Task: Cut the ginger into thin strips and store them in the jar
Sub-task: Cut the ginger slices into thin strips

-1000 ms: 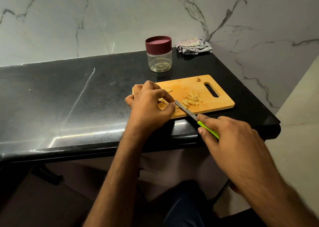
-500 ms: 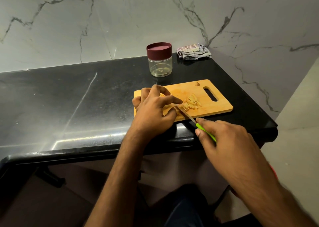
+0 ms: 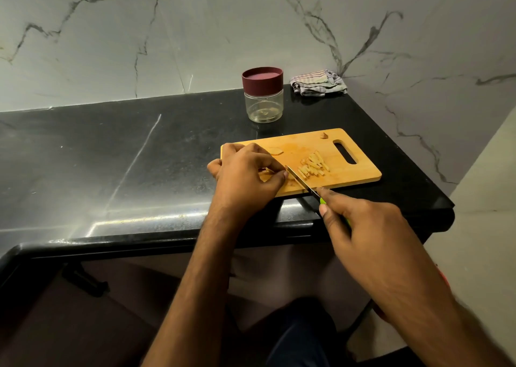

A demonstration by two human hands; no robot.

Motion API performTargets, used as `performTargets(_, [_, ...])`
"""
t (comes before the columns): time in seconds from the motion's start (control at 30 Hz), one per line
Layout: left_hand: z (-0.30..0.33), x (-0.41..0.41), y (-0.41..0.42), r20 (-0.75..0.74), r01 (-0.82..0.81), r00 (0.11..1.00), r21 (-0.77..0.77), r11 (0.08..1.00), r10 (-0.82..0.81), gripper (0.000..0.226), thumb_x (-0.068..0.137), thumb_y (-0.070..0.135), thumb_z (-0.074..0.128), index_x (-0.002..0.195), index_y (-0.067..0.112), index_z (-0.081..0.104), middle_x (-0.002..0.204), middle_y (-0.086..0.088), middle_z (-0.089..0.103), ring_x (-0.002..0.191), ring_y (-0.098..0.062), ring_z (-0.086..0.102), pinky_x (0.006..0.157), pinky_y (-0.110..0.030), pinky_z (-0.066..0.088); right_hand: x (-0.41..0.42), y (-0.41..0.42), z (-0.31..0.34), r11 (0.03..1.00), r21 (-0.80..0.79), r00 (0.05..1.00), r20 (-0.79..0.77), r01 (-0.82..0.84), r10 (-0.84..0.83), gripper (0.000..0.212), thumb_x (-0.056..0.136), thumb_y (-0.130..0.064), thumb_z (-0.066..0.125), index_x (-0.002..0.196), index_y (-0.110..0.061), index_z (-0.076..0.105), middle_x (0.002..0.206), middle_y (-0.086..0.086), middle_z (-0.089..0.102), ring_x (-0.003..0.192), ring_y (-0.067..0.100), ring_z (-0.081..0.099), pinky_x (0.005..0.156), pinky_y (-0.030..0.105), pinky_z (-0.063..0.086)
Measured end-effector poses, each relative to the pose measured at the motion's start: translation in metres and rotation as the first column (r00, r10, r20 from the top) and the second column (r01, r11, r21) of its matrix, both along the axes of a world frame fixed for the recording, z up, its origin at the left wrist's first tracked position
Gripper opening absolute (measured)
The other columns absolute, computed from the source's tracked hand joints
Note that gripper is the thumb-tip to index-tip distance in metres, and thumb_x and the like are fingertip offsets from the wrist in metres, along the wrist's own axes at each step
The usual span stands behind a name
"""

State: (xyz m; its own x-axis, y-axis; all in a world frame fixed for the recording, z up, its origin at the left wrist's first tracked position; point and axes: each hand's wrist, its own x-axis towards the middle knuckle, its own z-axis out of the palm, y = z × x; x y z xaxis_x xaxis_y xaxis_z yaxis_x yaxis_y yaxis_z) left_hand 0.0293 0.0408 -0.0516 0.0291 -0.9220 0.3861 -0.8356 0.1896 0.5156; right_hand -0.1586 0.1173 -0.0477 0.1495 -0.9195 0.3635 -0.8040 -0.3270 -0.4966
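Ginger (image 3: 290,175) pinched by left fingers (image 3: 275,168) — knife (image 3: 300,181) gripped.

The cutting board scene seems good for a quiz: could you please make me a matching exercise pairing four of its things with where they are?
Things:
1. jar
2. cloth
3. cut strips
4. knife

Places:
A. heaped on the cutting board, beside its handle slot
B. held in the right hand
C. standing lidded on the counter behind the board
D. crumpled in the far corner by the wall

Pairs: 1-C, 2-D, 3-A, 4-B
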Motion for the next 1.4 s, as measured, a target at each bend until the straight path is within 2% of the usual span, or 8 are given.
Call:
performTargets(0.27, [0.003, -0.002, 0.001, 0.035, -0.001, 0.999, 0.022, 1.000, 0.000, 0.014, 0.085, 0.045, 0.074, 0.075, 0.043, 0.065, 0.103, 0.022, 0.055, 0.119, -0.009, 0.030, 0.088, -0.035, 0.014, 0.001, 0.002, 0.003, 1.000, -0.002, 1.000, -0.017, -0.003, 0.003, 0.039, 0.098, -0.039, 0.042, 0.137, -0.037, 0.049, 0.085, -0.013, 0.059, 0.069, 0.001, 0.048, 0.054, 0.004, 0.029])
performTargets(0.37, [0.003, -0.003, 0.001, 0.049, 0.003, 0.999, 0.020, 1.000, -0.004, 0.021, 0.084, 0.045, 0.075, 0.069, 0.045, 0.061, 0.100, 0.020, 0.053, 0.117, -0.009, 0.031, 0.089, -0.036, 0.015, 0.006, -0.002, 0.003, 1.000, 0.002, 1.000, -0.012, -0.007, 0.007, 0.040, 0.098, -0.037, 0.043, 0.138, -0.036, 0.047, 0.096, -0.010, 0.064, 0.076, 0.000, 0.046, 0.064, 0.013, 0.035])
performTargets(0.53, [0.003, -0.002, 0.000, 0.038, 0.000, 0.999, 0.016, 1.000, 0.000, 0.020, 0.084, 0.046, 0.074, 0.069, 0.043, 0.062, 0.099, 0.019, 0.052, 0.116, -0.009, 0.031, 0.089, -0.036, 0.014, 0.015, -0.011, -0.001, 1.000, 0.016, 0.999, -0.044, -0.002, 0.003, 0.041, 0.099, -0.039, 0.040, 0.139, -0.037, 0.045, 0.092, -0.011, 0.061, 0.076, 0.001, 0.049, 0.065, 0.016, 0.040])
performTargets(0.63, [0.003, -0.003, 0.000, 0.038, -0.009, 0.999, 0.019, 1.000, 0.008, 0.022, 0.084, 0.046, 0.073, 0.067, 0.043, 0.060, 0.098, 0.019, 0.051, 0.115, -0.009, 0.030, 0.089, -0.035, 0.014, 0.008, -0.004, 0.002, 0.999, 0.037, 0.999, -0.047, -0.016, 0.018, 0.041, 0.099, -0.040, 0.039, 0.140, -0.041, 0.042, 0.081, -0.015, 0.050, 0.069, 0.002, 0.047, 0.054, 0.008, 0.032])
performTargets(0.9, [-0.003, -0.002, -0.002, 0.027, 0.033, 0.999, -0.018, 0.999, -0.032, 0.012, 0.086, 0.047, 0.066, 0.097, 0.043, 0.063, 0.107, 0.018, 0.042, 0.120, -0.011, 0.029, 0.101, -0.042, 0.021, -0.003, -0.001, -0.002, 0.997, 0.006, 0.986, -0.148, 0.072, -0.070, 0.045, 0.098, -0.045, 0.037, 0.142, -0.047, 0.033, 0.084, -0.011, 0.041, 0.076, 0.005, 0.044, 0.051, 0.013, 0.024])
performTargets(1.0, [-0.001, -0.004, 0.000, 0.064, 0.114, 0.992, -0.040, 0.993, -0.112, 0.020, 0.082, 0.045, 0.054, 0.096, 0.045, 0.068, 0.109, 0.018, 0.041, 0.117, -0.008, 0.029, 0.104, -0.047, 0.023, -0.001, -0.001, -0.003, 0.998, 0.002, 0.990, -0.128, 0.058, -0.058, 0.045, 0.098, -0.046, 0.038, 0.142, -0.046, 0.034, 0.086, -0.012, 0.044, 0.076, 0.005, 0.047, 0.053, 0.014, 0.030])
performTargets(1.23, [0.002, -0.006, 0.000, 0.136, 0.145, 0.980, 0.013, 0.989, -0.145, 0.037, 0.082, 0.044, 0.044, 0.106, 0.053, 0.071, 0.118, 0.018, 0.041, 0.123, -0.009, 0.025, 0.100, -0.039, 0.014, 0.001, 0.000, -0.003, 1.000, 0.011, 0.996, -0.093, 0.020, -0.019, 0.045, 0.097, -0.047, 0.039, 0.142, -0.044, 0.036, 0.086, -0.013, 0.044, 0.078, 0.005, 0.048, 0.057, 0.018, 0.036])
performTargets(1.4, [0.000, -0.003, 0.001, 0.017, 0.092, 0.996, -0.027, 0.995, -0.092, 0.029, 0.083, 0.036, 0.053, 0.106, 0.046, 0.068, 0.115, 0.018, 0.042, 0.121, -0.008, 0.029, 0.101, -0.039, 0.018, 0.000, 0.001, 0.000, 0.999, -0.040, 0.999, -0.053, 0.007, -0.010, 0.042, 0.097, -0.042, 0.041, 0.139, -0.040, 0.044, 0.085, -0.014, 0.050, 0.074, 0.003, 0.047, 0.053, 0.010, 0.028])
